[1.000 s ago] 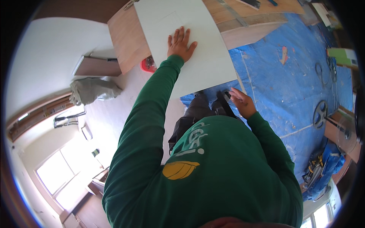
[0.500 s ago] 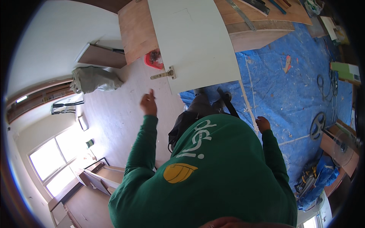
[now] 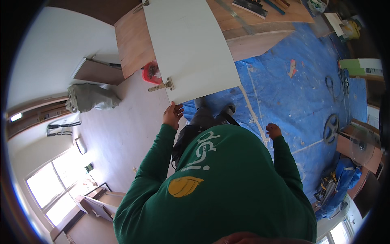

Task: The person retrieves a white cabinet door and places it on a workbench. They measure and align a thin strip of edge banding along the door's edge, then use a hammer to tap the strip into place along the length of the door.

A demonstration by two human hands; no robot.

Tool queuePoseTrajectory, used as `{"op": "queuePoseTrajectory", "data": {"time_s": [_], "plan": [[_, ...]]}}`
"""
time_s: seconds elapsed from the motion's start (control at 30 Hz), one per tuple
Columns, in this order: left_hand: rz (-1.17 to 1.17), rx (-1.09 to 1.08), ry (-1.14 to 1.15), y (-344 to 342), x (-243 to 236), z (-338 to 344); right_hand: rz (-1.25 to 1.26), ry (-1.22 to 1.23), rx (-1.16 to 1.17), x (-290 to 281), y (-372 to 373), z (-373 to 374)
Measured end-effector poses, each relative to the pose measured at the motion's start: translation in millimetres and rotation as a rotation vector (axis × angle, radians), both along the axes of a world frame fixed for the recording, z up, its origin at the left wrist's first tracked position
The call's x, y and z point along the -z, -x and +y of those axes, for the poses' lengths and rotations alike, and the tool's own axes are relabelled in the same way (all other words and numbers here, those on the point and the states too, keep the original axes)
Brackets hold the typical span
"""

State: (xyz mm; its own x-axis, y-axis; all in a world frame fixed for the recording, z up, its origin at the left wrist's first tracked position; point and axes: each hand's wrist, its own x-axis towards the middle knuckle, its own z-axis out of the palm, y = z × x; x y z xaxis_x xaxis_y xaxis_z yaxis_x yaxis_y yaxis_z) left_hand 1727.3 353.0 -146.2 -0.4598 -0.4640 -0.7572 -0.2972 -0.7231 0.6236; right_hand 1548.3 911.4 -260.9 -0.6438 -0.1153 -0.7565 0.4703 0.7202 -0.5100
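Observation:
A long white panel (image 3: pixel 192 51) lies on a plywood board (image 3: pixel 133 44), a metal hinge (image 3: pixel 165 85) on its left edge and another (image 3: pixel 140 6) at its far end. My left hand (image 3: pixel 173 115) has its fingers closed on the panel's near left corner. My right hand (image 3: pixel 273 131) hangs by my side over the blue tarp, loosely closed with nothing visible in it. A red tray (image 3: pixel 151 72) with small dark pieces peeks out beside the panel.
A plywood bench (image 3: pixel 260 38) at upper right carries dark strips and tools. A blue tarp (image 3: pixel 296 101) covers the right floor, with coiled cords (image 3: pixel 333 87) and a fan (image 3: pixel 361 144). A covered bundle (image 3: pixel 89 98) and leaning boards (image 3: pixel 97 71) stand left.
My left hand lifted off the panel's top, revealing the near hinge, swung back, then came to the near left corner. My right hand dropped to my side. The view has shifted.

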Motion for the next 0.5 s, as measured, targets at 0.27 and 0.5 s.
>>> {"op": "queuePoseTrajectory", "data": {"time_s": [0.27,0.5], "plan": [[-0.096,0.052,0.108,7.6,-3.4,7.2,-0.06,-0.024,0.066,17.8,-41.7,21.5],[-0.117,0.089,0.126,1.0,-3.3,0.2,-0.035,0.006,0.053,18.3,-56.3,29.1]]}}
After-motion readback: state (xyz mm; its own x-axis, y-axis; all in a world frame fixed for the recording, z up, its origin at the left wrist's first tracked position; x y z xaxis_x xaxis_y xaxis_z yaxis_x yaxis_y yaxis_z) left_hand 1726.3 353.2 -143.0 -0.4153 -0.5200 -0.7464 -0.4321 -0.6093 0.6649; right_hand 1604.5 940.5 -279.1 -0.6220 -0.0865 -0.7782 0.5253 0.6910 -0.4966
